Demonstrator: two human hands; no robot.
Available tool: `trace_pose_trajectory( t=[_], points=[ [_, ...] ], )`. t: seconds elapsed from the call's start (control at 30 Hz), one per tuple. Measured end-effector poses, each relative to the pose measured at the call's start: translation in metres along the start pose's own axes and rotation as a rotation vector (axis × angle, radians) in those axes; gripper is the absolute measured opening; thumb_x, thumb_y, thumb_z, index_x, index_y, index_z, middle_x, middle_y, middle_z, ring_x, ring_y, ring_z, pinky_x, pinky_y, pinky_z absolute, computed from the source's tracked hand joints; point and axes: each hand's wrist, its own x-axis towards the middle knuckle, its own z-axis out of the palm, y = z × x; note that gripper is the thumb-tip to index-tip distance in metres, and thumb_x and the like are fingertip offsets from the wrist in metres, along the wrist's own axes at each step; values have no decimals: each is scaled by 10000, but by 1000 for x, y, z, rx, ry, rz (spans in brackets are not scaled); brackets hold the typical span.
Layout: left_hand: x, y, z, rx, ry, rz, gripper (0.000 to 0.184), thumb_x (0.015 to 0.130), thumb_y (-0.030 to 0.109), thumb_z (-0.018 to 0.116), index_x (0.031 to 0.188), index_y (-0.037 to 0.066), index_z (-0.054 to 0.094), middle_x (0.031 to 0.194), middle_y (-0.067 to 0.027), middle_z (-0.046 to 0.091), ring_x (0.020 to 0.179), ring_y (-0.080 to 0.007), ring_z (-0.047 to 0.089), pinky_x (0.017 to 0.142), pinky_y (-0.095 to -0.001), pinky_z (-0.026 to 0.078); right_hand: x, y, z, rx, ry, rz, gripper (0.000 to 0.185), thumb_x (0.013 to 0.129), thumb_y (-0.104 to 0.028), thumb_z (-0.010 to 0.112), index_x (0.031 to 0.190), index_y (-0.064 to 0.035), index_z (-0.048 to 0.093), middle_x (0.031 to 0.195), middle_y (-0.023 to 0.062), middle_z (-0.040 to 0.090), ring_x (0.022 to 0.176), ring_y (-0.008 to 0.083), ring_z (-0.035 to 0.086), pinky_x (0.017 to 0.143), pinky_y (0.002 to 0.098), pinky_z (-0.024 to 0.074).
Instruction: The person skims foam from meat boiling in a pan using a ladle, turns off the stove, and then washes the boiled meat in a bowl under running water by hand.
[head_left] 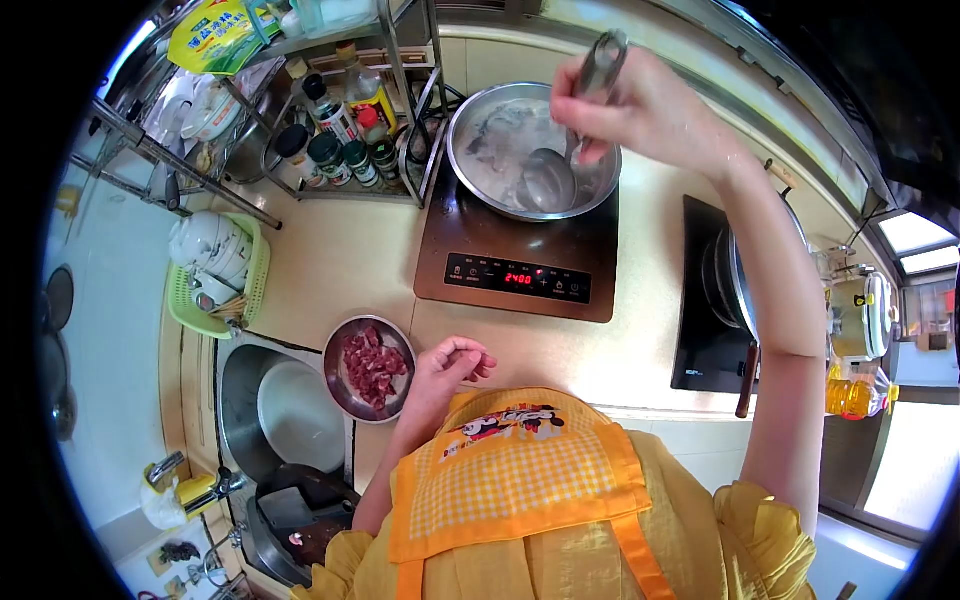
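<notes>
My right hand point(625, 105) is closed around the handle of a metal ladle point(549, 181), whose bowl is in the cloudy liquid of a steel pot point(462, 165). Beneath the pot is a brown induction cooker point(440, 262) with a red display reading 2400. My left hand point(452, 368) is near the counter edge with its fingers curled; whether anything is inside them is hidden. Just left of that hand, a metal bowl point(337, 385) holds pieces of dark red meat point(374, 368).
At the upper left stands a metal rack point(392, 60) with spice bottles point(330, 125). A green basket point(255, 270) of dishes sits above the sink point(240, 400), which holds a white basin point(300, 415). On the right are a black hob point(695, 350) with a pan and an oil bottle point(855, 395).
</notes>
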Motion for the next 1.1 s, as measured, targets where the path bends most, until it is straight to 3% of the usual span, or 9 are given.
trace_pose_trajectory(
  t=[0.07, 0.1, 0.2, 0.33, 0.47, 0.63, 0.73, 1.1],
  points=[
    [0, 1, 0, -1, 5, -2, 141, 892, 120, 532, 963, 2, 562, 874, -105, 643, 762, -124, 577, 707, -251, 453, 0, -1, -3, 185, 51, 80, 194, 871, -187, 571, 826, 1, 584, 679, 20, 579, 595, 90, 616, 534, 194, 494],
    [-1, 1, 0, 2, 7, -3, 141, 891, 120, 533, 963, 2, 562, 874, -105, 643, 761, -124, 577, 707, -251, 453, -2, -2, -3, 150, 112, 67, 199, 851, -198, 554, 860, -2, 584, 646, 48, 584, 541, 96, 606, 501, 217, 472],
    [0, 0, 0, 1, 1, -10, 143, 891, 121, 533, 964, 1, 563, 872, -106, 643, 758, -123, 576, 707, -251, 454, -6, -6, -8, 84, 230, 158, 204, 857, -198, 587, 829, 4, 578, 700, 18, 562, 599, 116, 626, 568, 201, 506],
    [3, -2, 0, 0, -17, -8, 144, 891, 121, 534, 966, 2, 564, 867, -105, 643, 756, -122, 574, 708, -251, 454, -6, 18, -15, 168, 500, 187, 288, 845, -263, 624, 784, 15, 579, 685, 50, 582, 598, 151, 642, 570, 226, 525],
    [2, -1, 0, 10, -18, 0, 151, 888, 129, 536, 963, 0, 563, 866, -104, 643, 757, -124, 576, 707, -252, 454, -15, 60, -24, 266, 726, 340, 349, 805, -298, 673, 776, 33, 566, 645, 117, 603, 551, 177, 636, 513, 233, 522],
    [2, -2, -4, 13, -11, 0, 162, 885, 145, 535, 959, 4, 563, 875, -98, 643, 763, -128, 579, 697, -255, 451, -41, 97, -26, 509, 997, 348, 410, 748, -255, 734, 751, 115, 556, 613, 189, 591, 465, 219, 612, 369, 247, 475],
    [3, -3, -4, 16, -10, -12, 158, 886, 146, 534, 956, 9, 565, 874, -95, 643, 762, -126, 577, 694, -253, 449, -53, 105, -27, 507, 1140, 353, 407, 745, -256, 738, 759, 108, 557, 605, 183, 587, 458, 214, 606, 358, 245, 461],
    [7, 2, 4, 34, -15, -23, 141, 886, 129, 541, 947, 7, 574, 851, -95, 645, 745, -111, 573, 696, -246, 447, -77, 118, -29, 453, 1247, 479, 369, 760, -268, 722, 735, 64, 563, 598, 136, 591, 431, 171, 574, 319, 228, 378]
  ],
)
